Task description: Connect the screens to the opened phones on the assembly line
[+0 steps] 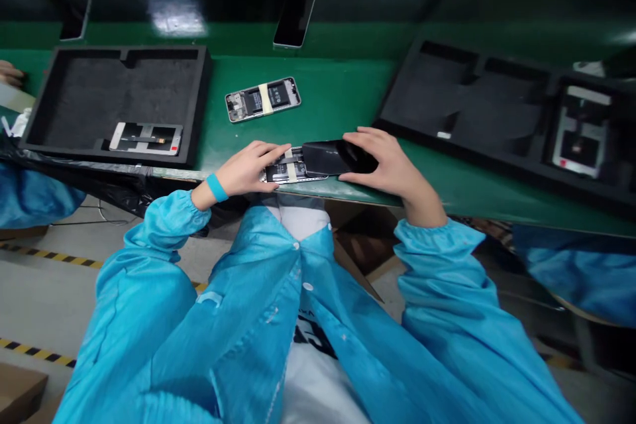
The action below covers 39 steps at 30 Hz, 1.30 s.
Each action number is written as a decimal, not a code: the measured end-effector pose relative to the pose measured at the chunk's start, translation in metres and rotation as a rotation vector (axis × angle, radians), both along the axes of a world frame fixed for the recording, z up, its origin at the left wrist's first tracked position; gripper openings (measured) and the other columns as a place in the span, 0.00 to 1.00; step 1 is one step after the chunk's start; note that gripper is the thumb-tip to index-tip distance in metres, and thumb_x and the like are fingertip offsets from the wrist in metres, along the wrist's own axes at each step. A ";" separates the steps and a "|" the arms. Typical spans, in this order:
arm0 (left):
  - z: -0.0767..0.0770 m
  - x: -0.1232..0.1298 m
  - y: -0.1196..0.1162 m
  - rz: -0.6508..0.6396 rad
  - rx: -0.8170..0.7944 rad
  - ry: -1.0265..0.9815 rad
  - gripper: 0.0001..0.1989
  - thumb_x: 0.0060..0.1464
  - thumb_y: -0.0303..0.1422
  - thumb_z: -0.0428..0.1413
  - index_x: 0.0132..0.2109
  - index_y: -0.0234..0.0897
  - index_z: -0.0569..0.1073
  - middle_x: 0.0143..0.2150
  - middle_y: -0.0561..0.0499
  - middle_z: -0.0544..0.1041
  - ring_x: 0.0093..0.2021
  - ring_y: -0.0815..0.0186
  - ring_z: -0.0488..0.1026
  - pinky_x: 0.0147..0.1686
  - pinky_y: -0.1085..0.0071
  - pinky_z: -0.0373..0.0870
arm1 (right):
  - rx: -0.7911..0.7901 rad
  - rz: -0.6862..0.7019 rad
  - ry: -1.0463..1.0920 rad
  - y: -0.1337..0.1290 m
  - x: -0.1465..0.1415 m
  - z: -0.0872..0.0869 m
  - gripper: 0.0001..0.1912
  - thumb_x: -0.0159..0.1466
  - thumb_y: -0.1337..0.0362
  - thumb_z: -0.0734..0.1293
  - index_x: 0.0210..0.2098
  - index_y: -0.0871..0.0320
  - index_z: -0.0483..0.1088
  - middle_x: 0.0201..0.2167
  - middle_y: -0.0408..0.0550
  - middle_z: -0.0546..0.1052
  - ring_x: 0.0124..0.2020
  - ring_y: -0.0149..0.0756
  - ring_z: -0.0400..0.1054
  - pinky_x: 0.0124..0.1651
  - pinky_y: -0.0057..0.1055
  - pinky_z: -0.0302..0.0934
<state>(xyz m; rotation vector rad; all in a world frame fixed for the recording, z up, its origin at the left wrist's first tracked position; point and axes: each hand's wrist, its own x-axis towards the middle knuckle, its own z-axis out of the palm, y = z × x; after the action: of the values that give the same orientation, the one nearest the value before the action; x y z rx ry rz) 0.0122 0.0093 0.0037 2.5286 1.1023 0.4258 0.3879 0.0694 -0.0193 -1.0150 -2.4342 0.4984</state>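
Pinching the phone frame (309, 178) at its left end, the left hand (247, 167) faces the right hand (390, 164), pinching the overlapping screen (328, 158)

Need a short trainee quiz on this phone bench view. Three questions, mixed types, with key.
1. Which hand holds the black phone screen?
2. True or false: the loose open phone on the green tabletop has a pale strip across its middle.
3. What lies in the foam tray at left?
A) A screwdriver
B) A display panel, ribbon side up
C) A coil of cable

Key:
1. The right hand.
2. True.
3. B: the display panel lies near the tray's front edge.
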 end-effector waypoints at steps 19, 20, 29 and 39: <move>-0.009 0.004 0.004 0.063 -0.004 -0.078 0.47 0.61 0.48 0.64 0.78 0.36 0.57 0.70 0.34 0.72 0.69 0.43 0.69 0.70 0.44 0.65 | 0.031 -0.036 0.048 -0.011 -0.004 0.002 0.44 0.62 0.29 0.71 0.68 0.48 0.73 0.61 0.54 0.80 0.62 0.61 0.71 0.68 0.63 0.62; -0.009 0.005 0.004 0.069 -0.011 -0.071 0.46 0.61 0.47 0.64 0.78 0.36 0.58 0.70 0.34 0.72 0.69 0.43 0.69 0.70 0.44 0.65 | 0.023 -0.038 0.051 -0.011 -0.004 0.002 0.45 0.61 0.29 0.71 0.67 0.48 0.74 0.61 0.54 0.80 0.62 0.61 0.71 0.68 0.63 0.62; -0.002 0.005 0.000 0.090 0.005 -0.023 0.44 0.62 0.49 0.62 0.77 0.38 0.60 0.74 0.33 0.68 0.72 0.42 0.66 0.72 0.42 0.63 | 0.007 -0.085 0.069 -0.013 -0.004 0.003 0.54 0.56 0.23 0.71 0.71 0.48 0.71 0.69 0.59 0.73 0.69 0.66 0.65 0.72 0.67 0.57; 0.017 0.073 0.012 0.055 0.097 0.065 0.57 0.59 0.67 0.58 0.80 0.36 0.53 0.77 0.31 0.64 0.77 0.38 0.62 0.78 0.39 0.52 | 0.224 -0.330 0.009 -0.046 0.026 0.002 0.25 0.75 0.40 0.61 0.48 0.49 0.82 0.62 0.52 0.79 0.65 0.58 0.70 0.70 0.65 0.59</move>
<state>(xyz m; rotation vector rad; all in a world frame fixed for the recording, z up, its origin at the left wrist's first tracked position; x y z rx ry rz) 0.0849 0.0210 0.0204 2.6187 1.2050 0.4237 0.4143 0.0231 -0.0178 -1.2750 -2.1920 0.1162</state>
